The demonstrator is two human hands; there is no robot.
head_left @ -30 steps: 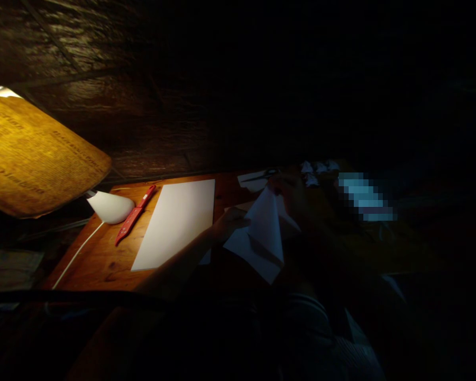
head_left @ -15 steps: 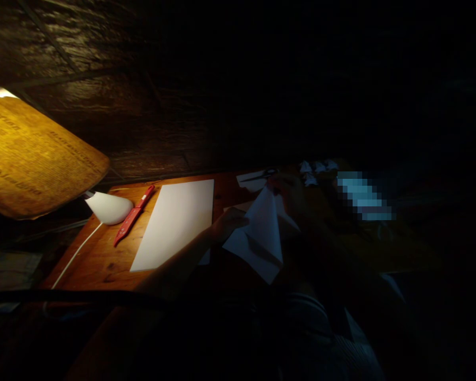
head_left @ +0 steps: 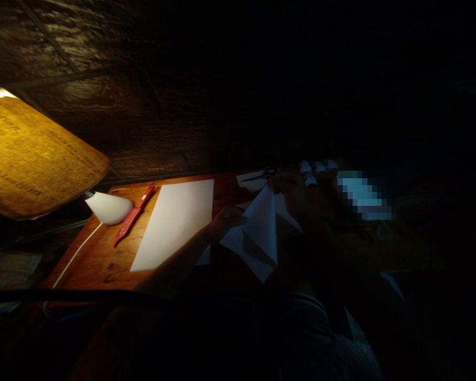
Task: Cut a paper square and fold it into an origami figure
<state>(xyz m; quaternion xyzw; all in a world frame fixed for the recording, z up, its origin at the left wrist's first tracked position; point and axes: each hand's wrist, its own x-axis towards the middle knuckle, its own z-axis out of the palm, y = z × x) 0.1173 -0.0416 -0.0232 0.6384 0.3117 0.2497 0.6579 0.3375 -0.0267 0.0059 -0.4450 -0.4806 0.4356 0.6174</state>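
Observation:
A white sheet of paper (head_left: pixel 259 227), folded and tapering to a point at the top, is held up between both hands over the table. My left hand (head_left: pixel 227 219) is closed on its left edge. Up at the narrow tip, my right hand (head_left: pixel 287 186) pinches the paper, its fingers dim in the shadow. Behind the held sheet lies another piece of white paper (head_left: pixel 287 211), partly hidden. Dark-handled scissors (head_left: pixel 262 175) rest on a small white paper piece (head_left: pixel 254 185) just beyond my hands.
A stack of white paper (head_left: pixel 178 222) lies left of my hands on the wooden table (head_left: pixel 99 264). Beside it are a red knife (head_left: pixel 135 214) and a lamp with a white base (head_left: pixel 109 207). Several small folded paper shapes (head_left: pixel 319 167) and a blurred bright rectangle (head_left: pixel 365 196) are to the right.
The held paper has shifted slightly left, its lower corner swinging left. My left hand has moved a little left with it; both hands keep their hold.

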